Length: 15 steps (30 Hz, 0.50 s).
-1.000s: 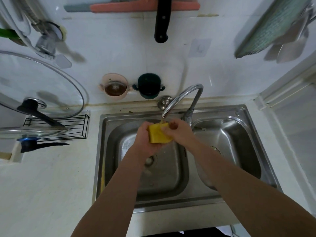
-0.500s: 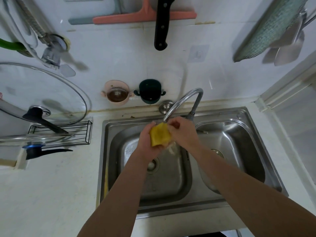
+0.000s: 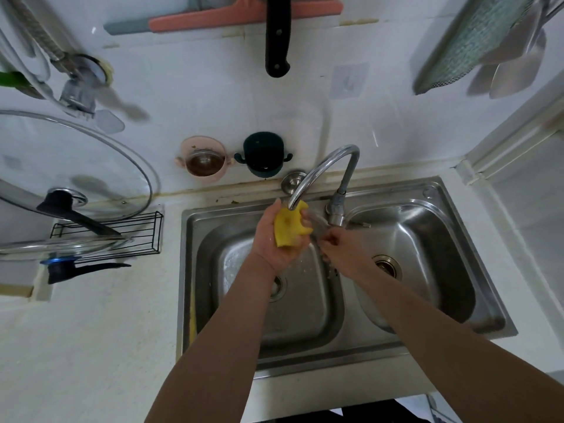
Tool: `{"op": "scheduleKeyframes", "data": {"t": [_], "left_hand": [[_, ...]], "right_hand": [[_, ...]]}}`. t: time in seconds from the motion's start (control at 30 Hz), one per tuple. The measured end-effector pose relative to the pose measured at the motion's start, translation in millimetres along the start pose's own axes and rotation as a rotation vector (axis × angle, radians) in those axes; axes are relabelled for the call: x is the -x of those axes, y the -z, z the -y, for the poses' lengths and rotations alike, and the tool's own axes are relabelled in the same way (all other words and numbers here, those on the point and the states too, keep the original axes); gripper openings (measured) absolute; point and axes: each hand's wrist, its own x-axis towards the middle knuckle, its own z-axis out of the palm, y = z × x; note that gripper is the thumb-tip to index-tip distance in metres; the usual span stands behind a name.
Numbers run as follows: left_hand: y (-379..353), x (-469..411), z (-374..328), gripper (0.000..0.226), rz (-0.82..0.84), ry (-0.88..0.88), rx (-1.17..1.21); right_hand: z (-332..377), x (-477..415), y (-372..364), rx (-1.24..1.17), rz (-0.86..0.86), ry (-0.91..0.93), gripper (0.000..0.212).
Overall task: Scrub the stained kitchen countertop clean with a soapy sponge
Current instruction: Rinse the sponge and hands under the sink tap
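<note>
On inspection the task appeared to be at preparation only: the left grip [image 3: 274, 244] clenched the yellow sponge [image 3: 290, 228] under the tap [image 3: 320, 167] over the sink's [image 3: 185, 285] left basin, the right grip [image 3: 338, 250] hung just right of it, too blurred to tell whether open or closed, and the desk [image 3: 91, 346] was not yet scrubbed.

I see a yellow sponge [image 3: 290, 230], a silvery steel sink [image 3: 186, 270], an off-white table [image 3: 91, 346], and a dark-green, perhaps black, wall cup [image 3: 265, 154].
</note>
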Motion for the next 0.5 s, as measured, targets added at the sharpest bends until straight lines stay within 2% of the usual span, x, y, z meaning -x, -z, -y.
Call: {"op": "scheduleKeyframes", "data": {"t": [0.07, 0.17, 0.23, 0.37, 0.5], "left_hand": [[-6, 1, 0, 0.040, -0.144, 0.004, -0.132], [0, -3, -1, 0.039, -0.521, -0.042, -0.458], [8, -4, -2, 0.033, -0.553, -0.034, -0.540], [23, -9, -3, 0.034, -0.517, -0.021, -0.372], [32, -23, 1, 0.028, -0.702, -0.128, -0.648]], "right_hand": [[-5, 1, -4, 0.011, 0.016, -0.014, 0.014], [-6, 3, -7, 0.043, 0.040, -0.011, 0.010], [-4, 5, -8, 0.049, 0.055, -0.020, 0.010], [-1, 8, -9, 0.098, 0.040, -0.004, 0.010], [-1, 10, -9, 0.098, 0.073, -0.016, 0.011]]}}
